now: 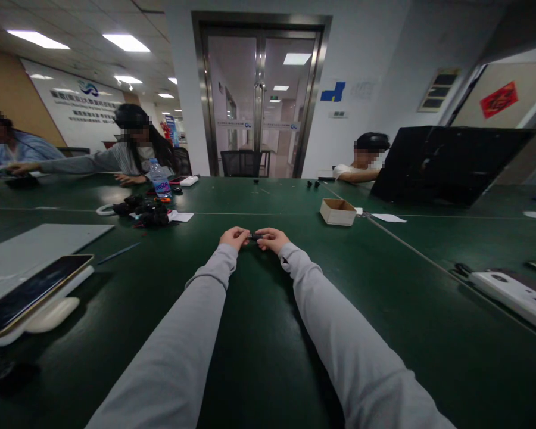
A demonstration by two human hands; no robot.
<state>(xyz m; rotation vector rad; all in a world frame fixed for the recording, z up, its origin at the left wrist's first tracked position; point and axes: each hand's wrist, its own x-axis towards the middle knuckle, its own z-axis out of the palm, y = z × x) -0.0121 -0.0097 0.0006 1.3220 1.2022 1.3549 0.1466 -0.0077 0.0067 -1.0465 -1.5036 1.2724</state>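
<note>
in the head view, two hands in pale grey sleeves reach out over the dark green counter [259, 333] and meet near the middle. the grip of the left hand [235, 237] is closed on the left end of a small black piece [254, 237], and the grip of the right hand [272, 239] is closed on its right end. the piece sits between the fingertips, too small to identify further.

to the right and a little farther off stands an open-topped cardboard box [338, 217], with a white sheet of paper [389, 218] beyond its right side. at the far right a large black monitor [446, 164] shows its back, and a white power strip [513, 293] lies nearer. left of the hands, a heap of black parts [148, 211] lies near a labelled plastic bottle [161, 181]. closer on the left are a thin pen-like stick [118, 253], a flat grey panel [36, 245] and a smartphone [31, 292].

across the counter, a person in a striped top [102, 158] sits at far left, and another in white [345, 173] at far right.
</note>
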